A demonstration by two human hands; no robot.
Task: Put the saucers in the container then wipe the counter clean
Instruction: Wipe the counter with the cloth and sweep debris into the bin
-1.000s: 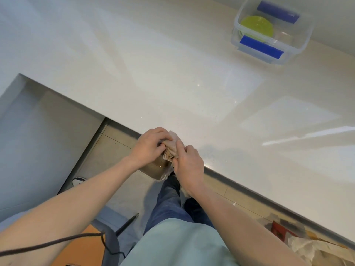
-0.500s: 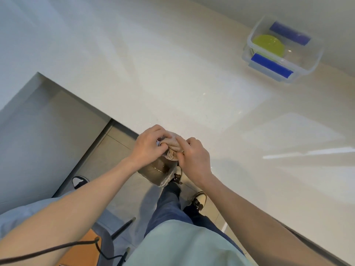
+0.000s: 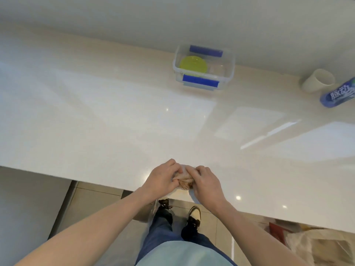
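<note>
- Counter (image 3: 115,116) — pale glossy stone; its near edge runs from the left, slightly downward to the right, and passes just under both hands. A broad bare stretch lies between the hands and the far wall.
- Container (image 3: 227,73) — clear plastic box with blue clip handles on its near and far sides, standing at the back of the counter against the wall, well apart from the hands.
- Saucer (image 3: 193,65) — yellow-green, lying inside the container toward its left side; whether more saucers lie under it cannot be told.
- Cloth (image 3: 184,174) — beige, bunched, at the counter's near edge between the two hands.
- Left hand (image 3: 163,179) — fingers curled, gripping the cloth's left side; forearm reaching in from the lower left.
- Right hand (image 3: 206,184) — fingers curled over the cloth's right side, gripping it; forearm reaching in from the lower right.
- Paper cup (image 3: 318,80) — lying on its side at the far right, near the wall.
- Blue bottle (image 3: 339,96) — just beside the cup, cut off by the right edge.
- Floor below the edge — tiled, with the person's shoes and jeans visible.
</note>
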